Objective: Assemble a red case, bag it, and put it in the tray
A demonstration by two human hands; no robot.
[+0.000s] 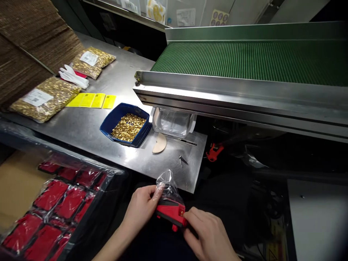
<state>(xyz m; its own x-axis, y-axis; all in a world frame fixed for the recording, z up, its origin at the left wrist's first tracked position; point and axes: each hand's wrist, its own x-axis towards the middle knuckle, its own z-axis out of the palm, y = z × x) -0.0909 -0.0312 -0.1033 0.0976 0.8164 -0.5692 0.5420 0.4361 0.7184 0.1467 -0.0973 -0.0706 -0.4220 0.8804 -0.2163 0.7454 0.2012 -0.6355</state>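
Low in the middle of the view, a red-and-black plastic part (170, 211) sits partly inside a clear plastic bag (169, 186). My left hand (143, 203) grips the part's left side through the bag, thumb on top. The fingers of my right hand (208, 230) close on the part's bare right end, beside a small brass-coloured piece (181, 213) set in it. Whether a separate small piece is between those right fingertips is hidden. Beyond my hands, a blue bin (107, 127) on the metal table (127, 159) holds many small brass-coloured pieces (129, 127).
A green conveyor belt (231, 59) crosses the upper right. Tweezers (182, 141), nail clippers (183, 160) and a beige half-disc (160, 143) lie near the table's corner. At lower left, a lined box holds bagged red parts (51, 194). Bags of brass-coloured pieces (58, 96) stand behind yellow labels (91, 100).
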